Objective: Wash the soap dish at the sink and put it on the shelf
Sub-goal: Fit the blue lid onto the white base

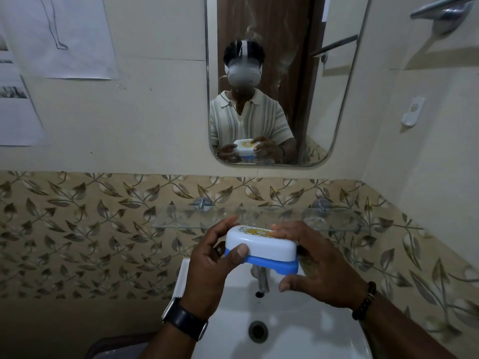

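Note:
The soap dish (pixel 261 247) has a white lid with a yellow print and a blue base. I hold it closed in the air above the white sink (pixel 298 330), just in front of the glass shelf (pixel 181 221). My left hand (pixel 215 265) grips its left end, thumb on the lid's front edge. My right hand (pixel 313 265) holds the right end, fingers lying over the lid and thumb under the base. The tap (pixel 260 279) shows partly below the dish.
A mirror (pixel 282 81) hangs on the wall above the shelf and reflects me with the dish. Papers (pixel 64 37) are stuck on the left wall. A white wall holder (pixel 413 111) and a metal bar (pixel 440 11) are on the right wall.

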### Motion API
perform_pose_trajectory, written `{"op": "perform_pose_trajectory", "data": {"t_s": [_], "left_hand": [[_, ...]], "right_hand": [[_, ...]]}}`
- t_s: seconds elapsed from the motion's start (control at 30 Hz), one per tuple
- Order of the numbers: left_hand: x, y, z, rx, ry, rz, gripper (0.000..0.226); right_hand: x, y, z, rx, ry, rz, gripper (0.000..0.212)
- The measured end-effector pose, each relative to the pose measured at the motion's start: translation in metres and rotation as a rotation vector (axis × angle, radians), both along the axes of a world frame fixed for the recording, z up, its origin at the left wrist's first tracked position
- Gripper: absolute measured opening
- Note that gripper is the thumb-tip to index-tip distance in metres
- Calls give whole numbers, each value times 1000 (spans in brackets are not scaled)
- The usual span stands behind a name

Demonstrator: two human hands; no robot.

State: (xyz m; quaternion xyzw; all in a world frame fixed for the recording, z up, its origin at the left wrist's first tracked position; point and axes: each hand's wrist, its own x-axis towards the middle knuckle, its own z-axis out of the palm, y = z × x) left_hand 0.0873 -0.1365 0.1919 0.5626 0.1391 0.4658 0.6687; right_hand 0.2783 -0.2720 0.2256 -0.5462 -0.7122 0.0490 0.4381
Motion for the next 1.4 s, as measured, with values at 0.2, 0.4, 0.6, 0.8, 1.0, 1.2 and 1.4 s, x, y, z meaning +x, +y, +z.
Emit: {"op": "perform_pose_trajectory", "data": {"t_s": [0.2, 0.4, 0.6, 0.8, 1.0, 1.2, 1.4], "left_hand": [[2, 1, -1, -43, 3, -9, 71], [3, -1, 0, -2, 29, 4, 69], [3, -1, -1, 70, 37, 24, 57], [4, -4, -4, 58, 13, 47, 61], [7, -3, -2, -46, -37, 50, 57], [13, -5, 0, -54, -29, 40, 62], [15, -3, 4, 112, 48, -20, 77]], "right_hand": [[9, -3, 1, 20, -72, -40, 66], [4, -2, 1, -129, 214, 2, 65], [-1, 1, 7, -138, 386, -12, 42], [1, 1, 4, -145, 322, -34, 38], [10, -1, -3, -107, 152, 67, 70], [16, -1, -1, 63, -92, -59, 60], [25, -4, 1, 116, -169, -140, 43]]}}
